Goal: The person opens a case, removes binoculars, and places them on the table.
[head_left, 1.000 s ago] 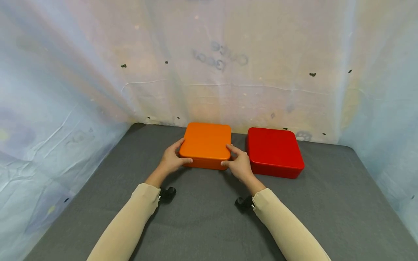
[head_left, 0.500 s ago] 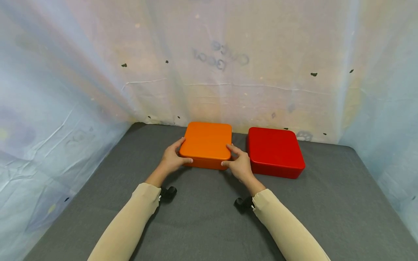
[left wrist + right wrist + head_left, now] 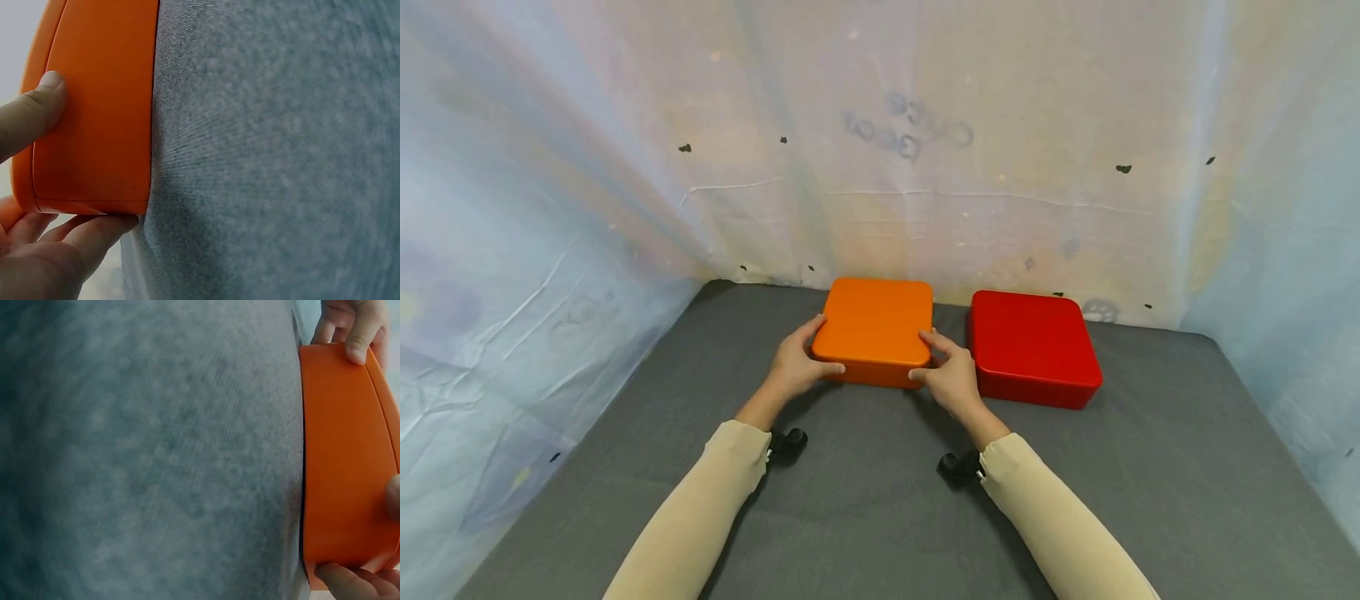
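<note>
An orange box (image 3: 874, 321) with rounded corners and a seam below its top rests on the grey table. My left hand (image 3: 795, 362) grips its front left corner, thumb on the front wall and fingers along the left side. At the opposite front corner, my right hand (image 3: 951, 377) holds the box the same way. The left wrist view shows the left thumb (image 3: 37, 112) flat against the front wall (image 3: 100, 125), with the fingers (image 3: 94, 240) under the side edge. Both hands appear around the box's wall (image 3: 344, 437) in the right wrist view.
Just right of the right hand sits a red box (image 3: 1033, 337) of similar shape. A pale printed curtain (image 3: 925, 167) hangs behind the table's far edge and along both sides. The grey cloth surface (image 3: 865, 500) stretches toward me between the forearms.
</note>
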